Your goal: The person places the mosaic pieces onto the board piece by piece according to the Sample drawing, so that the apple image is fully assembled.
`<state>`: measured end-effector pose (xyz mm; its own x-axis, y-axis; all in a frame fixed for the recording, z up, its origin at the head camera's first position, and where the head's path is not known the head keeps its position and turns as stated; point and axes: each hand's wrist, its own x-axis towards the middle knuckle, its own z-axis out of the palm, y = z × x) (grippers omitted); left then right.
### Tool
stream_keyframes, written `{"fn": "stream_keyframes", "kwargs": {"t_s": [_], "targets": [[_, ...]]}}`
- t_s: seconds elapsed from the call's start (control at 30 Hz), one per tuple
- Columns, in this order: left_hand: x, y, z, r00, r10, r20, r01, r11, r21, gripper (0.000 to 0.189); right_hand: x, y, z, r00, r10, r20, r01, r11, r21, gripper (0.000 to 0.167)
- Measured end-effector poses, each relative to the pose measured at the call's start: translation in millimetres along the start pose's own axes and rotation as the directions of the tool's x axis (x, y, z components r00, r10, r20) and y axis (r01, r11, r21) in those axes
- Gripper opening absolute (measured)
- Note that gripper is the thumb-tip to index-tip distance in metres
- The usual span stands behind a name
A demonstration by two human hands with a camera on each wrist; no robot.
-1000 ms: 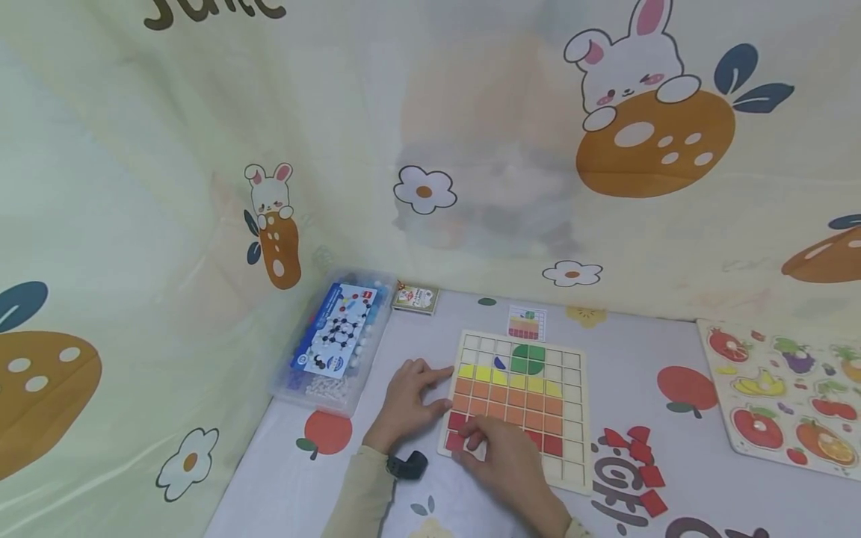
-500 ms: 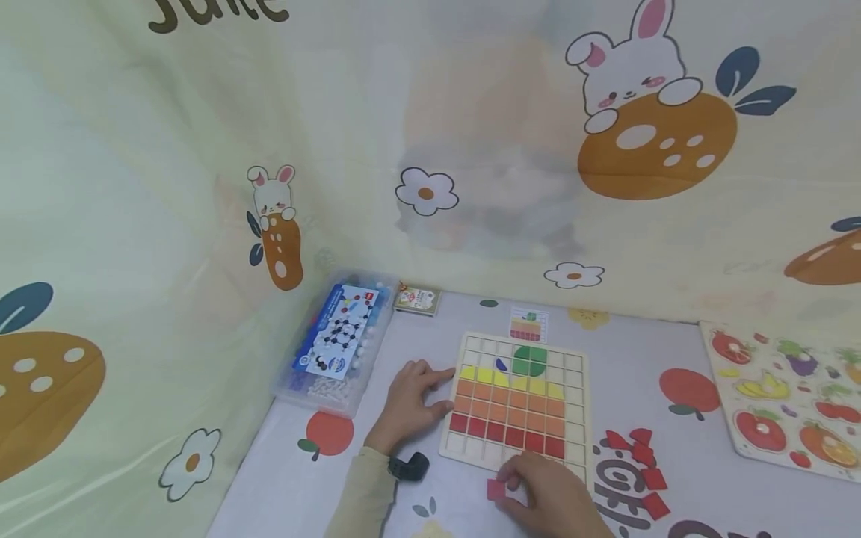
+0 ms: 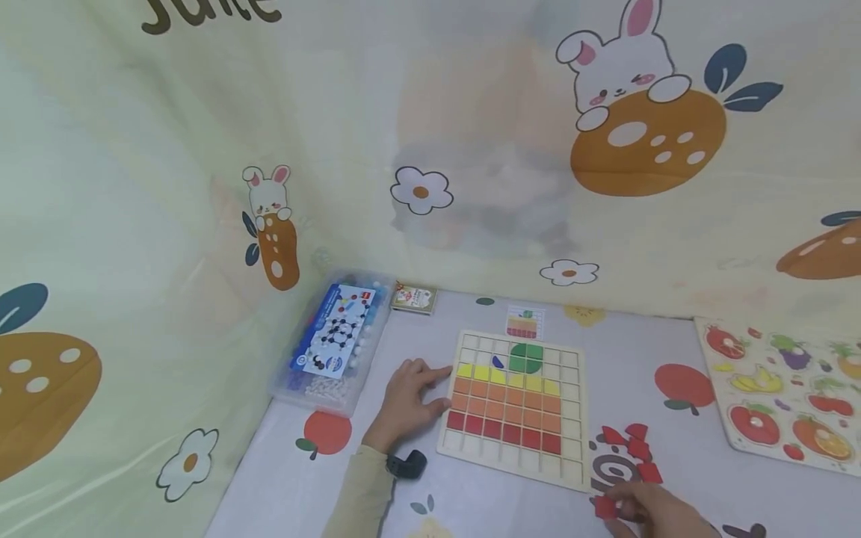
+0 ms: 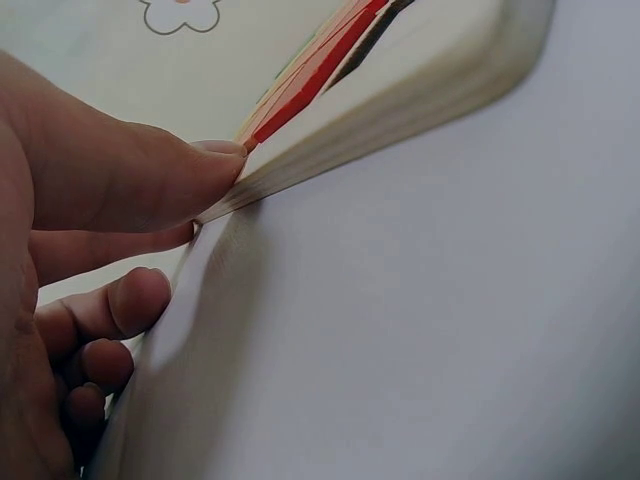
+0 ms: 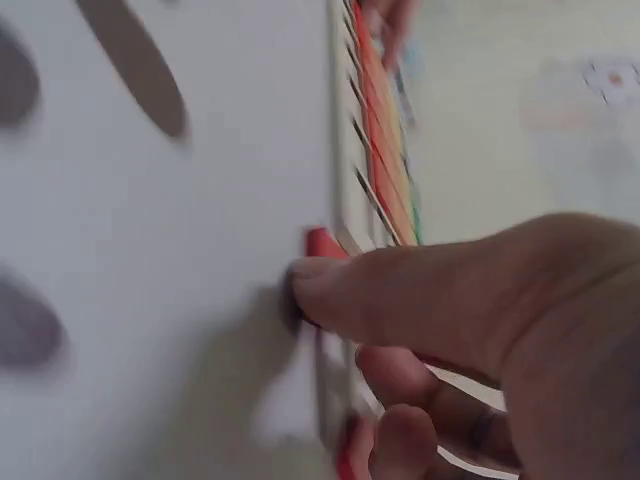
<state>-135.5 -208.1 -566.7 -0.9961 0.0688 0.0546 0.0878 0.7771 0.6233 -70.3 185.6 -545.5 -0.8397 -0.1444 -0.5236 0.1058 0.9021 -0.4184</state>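
A wooden grid board (image 3: 572, 418) lies on the cloth, with rows of yellow, orange and red tiles (image 3: 501, 431). Nearer its back sit green quarter-round pieces (image 3: 526, 359) and a small blue one (image 3: 498, 362). My left hand (image 3: 406, 403) touches the board's left edge with thumb and index finger; its thumb (image 4: 140, 180) presses the rim in the left wrist view. Right of the board, my right hand (image 3: 649, 509) pinches a red square tile (image 3: 605, 506) low over the cloth. In the right wrist view the thumb covers part of that tile (image 5: 320, 242).
Several loose red pieces (image 3: 639, 449) lie just beyond my right hand. A small pattern card (image 3: 525, 323) rests behind the board. To the left stand a clear plastic case (image 3: 336, 336) and a small box (image 3: 413, 298). A fruit puzzle board (image 3: 780, 396) lies at the right.
My right hand lifted a red square off the board's front row, drew it toward me, then carried it right to the loose pieces. My left hand has stayed at the board's edge.
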Motion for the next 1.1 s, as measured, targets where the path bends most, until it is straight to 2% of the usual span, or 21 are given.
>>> {"fn": "stream_keyframes", "kwargs": {"t_s": [0.07, 0.13, 0.2, 0.27, 0.37, 0.53, 0.63, 0.73, 0.9, 1.1], "targets": [[-0.4, 0.1, 0.3, 1.0, -0.005, 0.004, 0.005, 1.0, 0.003, 0.056, -2.8, 7, -11, 0.999, 0.021, -0.035, -0.02, 0.999, 0.026, 0.067], [-0.5, 0.3, -0.6, 1.0, -0.013, 0.006, 0.013, 1.0, -0.001, 0.056, -1.2, 7, -22, 0.993, 0.022, -0.118, -0.018, 0.999, 0.033, 0.069], [-0.4, -0.5, -1.9, 1.0, -0.016, 0.003, 0.016, 1.0, -0.007, 0.056, 4.1, 4, -33, 0.982, 0.012, -0.191, -0.008, 1.0, 0.023, 0.074], [-0.4, -1.5, -2.3, 1.0, -0.017, 0.002, 0.017, 1.0, -0.01, 0.056, 12.0, -1, -41, 0.964, -0.007, -0.266, 0.005, 1.0, -0.006, 0.072], [0.0, -2.2, -1.9, 1.0, -0.007, 0.002, 0.007, 1.0, -0.019, 0.055, 24.3, -9, -47, 0.948, 0.0, -0.318, -0.013, 0.999, -0.038, 0.069], [1.3, -3.6, -0.2, 1.0, 0.017, 0.01, -0.017, 1.0, -0.002, 0.055, 38.2, -16, -45, 0.954, 0.044, -0.296, -0.058, 0.998, -0.039, 0.052], [0.6, -3.5, -1.8, 1.0, 0.003, 0.01, -0.003, 1.0, 0.006, 0.056, 41.0, -18, -43, 0.958, 0.038, -0.283, -0.047, 0.999, -0.025, 0.046], [-0.2, -2.6, -3.5, 1.0, -0.012, 0.008, 0.012, 1.0, 0.004, 0.056, 41.9, -18, -42, 0.958, 0.02, -0.285, -0.028, 0.999, -0.026, 0.051], [0.4, -2.5, -3.1, 1.0, 0.007, 0.0, -0.007, 1.0, -0.004, 0.055, 43.1, -19, -41, 0.959, 0.003, -0.283, -0.011, 1.0, -0.026, 0.062], [0.9, -1.7, -0.1, 1.0, 0.02, 0.0, -0.02, 1.0, -0.005, 0.055, 45.0, -21, -43, 0.968, 0.0, -0.253, 0.001, 1.0, 0.004, 0.049]]}}
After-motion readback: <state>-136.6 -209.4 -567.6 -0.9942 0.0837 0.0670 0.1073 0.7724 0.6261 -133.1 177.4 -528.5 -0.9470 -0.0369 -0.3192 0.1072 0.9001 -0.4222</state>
